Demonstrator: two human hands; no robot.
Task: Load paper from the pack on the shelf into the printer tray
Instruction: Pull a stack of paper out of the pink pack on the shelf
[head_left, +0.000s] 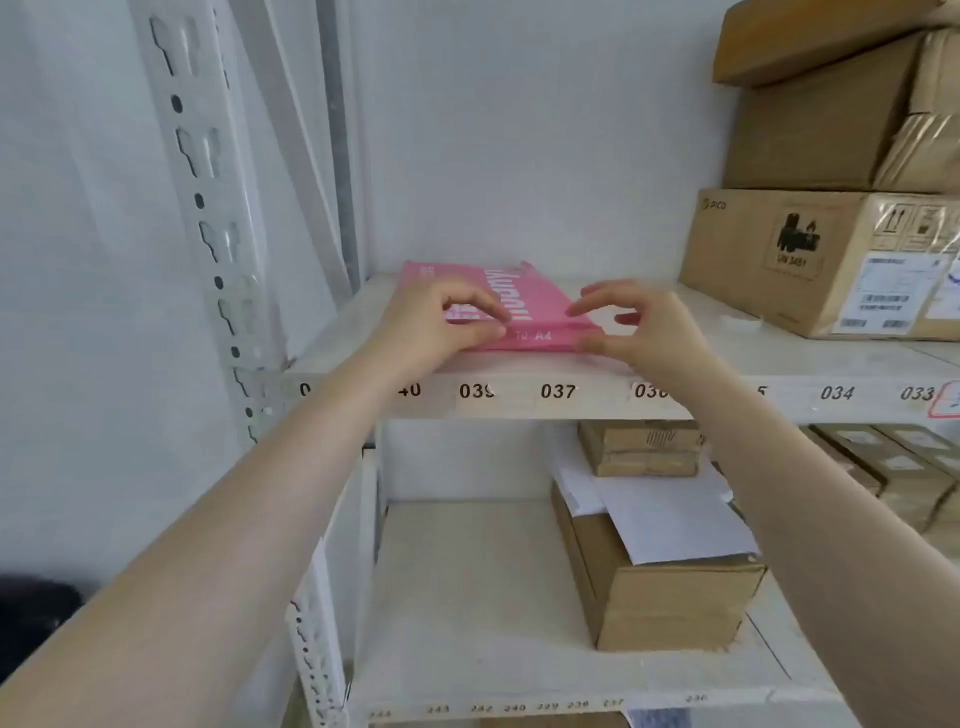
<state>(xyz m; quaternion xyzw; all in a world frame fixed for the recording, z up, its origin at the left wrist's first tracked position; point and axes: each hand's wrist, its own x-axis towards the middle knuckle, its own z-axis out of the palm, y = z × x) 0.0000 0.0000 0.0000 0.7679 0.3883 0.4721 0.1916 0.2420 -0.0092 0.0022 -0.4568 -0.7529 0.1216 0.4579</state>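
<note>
Paper pack (511, 306): a pink wrapped ream marked A4, lying flat on the upper shelf (779, 358), its near end just behind the shelf's front lip above the label 037. The far end of the wrapper looks torn or raised – it cannot be told for certain.

Left hand (431, 325): at the pack's near left corner, thumb and fingertips drawn together on the wrapper edge – a pinching grip on the pack.

Right hand (639, 325): at the pack's near right corner, thumb low against the end face, fingers curled and spread above it, not visibly closed on anything.

Neighbours: stacked cardboard boxes (810, 260) stand to the right of the pack, apart from it; more boxes and loose white sheets (670, 514) lie on the shelf below the pack.

Printer tray: not in view.

Stage: judged early – the pack is not yet lifted.

Handling: a ream is likely dense and heavy for its size, stiff as a block, with a smooth wrapper that may slip or tear under a fingertip pinch.

Where to hold: probably best slid toward the front lip, then taken under both near corners with thumbs on top.
</note>
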